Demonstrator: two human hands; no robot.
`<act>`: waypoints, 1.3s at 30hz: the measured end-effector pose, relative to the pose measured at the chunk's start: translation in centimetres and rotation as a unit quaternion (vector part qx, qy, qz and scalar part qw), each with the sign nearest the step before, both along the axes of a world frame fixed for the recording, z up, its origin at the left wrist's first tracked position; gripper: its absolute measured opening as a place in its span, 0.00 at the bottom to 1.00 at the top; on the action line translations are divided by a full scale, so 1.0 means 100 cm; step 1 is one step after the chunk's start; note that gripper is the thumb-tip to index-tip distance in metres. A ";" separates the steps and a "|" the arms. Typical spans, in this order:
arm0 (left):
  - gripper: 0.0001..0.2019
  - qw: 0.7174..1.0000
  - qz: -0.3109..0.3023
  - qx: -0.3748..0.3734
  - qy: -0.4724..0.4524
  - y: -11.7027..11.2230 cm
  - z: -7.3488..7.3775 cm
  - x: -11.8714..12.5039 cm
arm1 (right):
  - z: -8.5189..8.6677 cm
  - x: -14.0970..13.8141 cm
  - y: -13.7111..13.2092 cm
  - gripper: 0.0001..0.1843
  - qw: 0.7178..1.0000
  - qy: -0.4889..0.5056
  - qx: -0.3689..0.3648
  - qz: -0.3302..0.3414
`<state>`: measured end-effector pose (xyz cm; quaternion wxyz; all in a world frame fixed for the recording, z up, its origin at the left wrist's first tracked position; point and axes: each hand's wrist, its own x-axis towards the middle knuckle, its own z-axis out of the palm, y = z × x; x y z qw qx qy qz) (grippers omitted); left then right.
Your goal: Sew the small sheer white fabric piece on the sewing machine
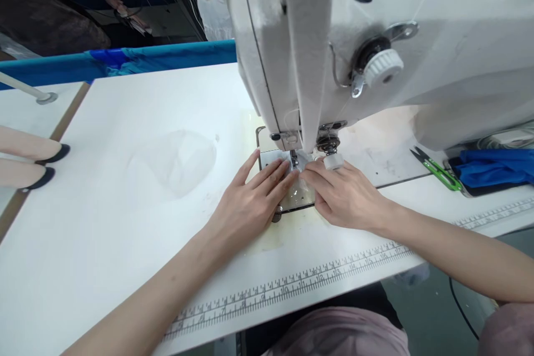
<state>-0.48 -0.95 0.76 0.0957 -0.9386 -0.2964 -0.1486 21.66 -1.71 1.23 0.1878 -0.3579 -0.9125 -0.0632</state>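
My left hand (250, 200) lies flat on the metal needle plate (292, 200) of a white sewing machine (375, 50), fingers stretched toward the presser foot (294, 158). My right hand (342, 192) rests just right of the needle, fingers pressed together on a small piece of thin clear or white material (303, 162) under the foot. A white band hangs down from the machine head (308, 67) over the needle area. What exactly the right fingers pinch is partly hidden.
Green thread snips (438, 169) and blue fabric (496, 169) lie at the right. A printed ruler (292, 283) runs along the white table's front edge. A faint translucent piece (179, 161) lies left of the machine. Another person's feet in dark shoes (45, 167) show at far left.
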 end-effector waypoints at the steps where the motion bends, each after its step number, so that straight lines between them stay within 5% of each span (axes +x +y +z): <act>1: 0.23 1.000 0.000 -0.002 -0.005 0.000 0.000 0.000 | -0.001 -0.001 0.001 0.16 1.000 -0.001 0.016 -0.005; 9: 0.22 1.000 -0.005 -0.010 -0.020 -0.003 0.001 0.000 | -0.004 0.002 0.005 0.12 0.994 0.015 0.105 0.027; 39: 0.18 0.999 0.027 0.011 -0.016 0.007 0.000 0.002 | -0.003 0.002 0.010 0.12 0.993 -0.015 0.119 -0.002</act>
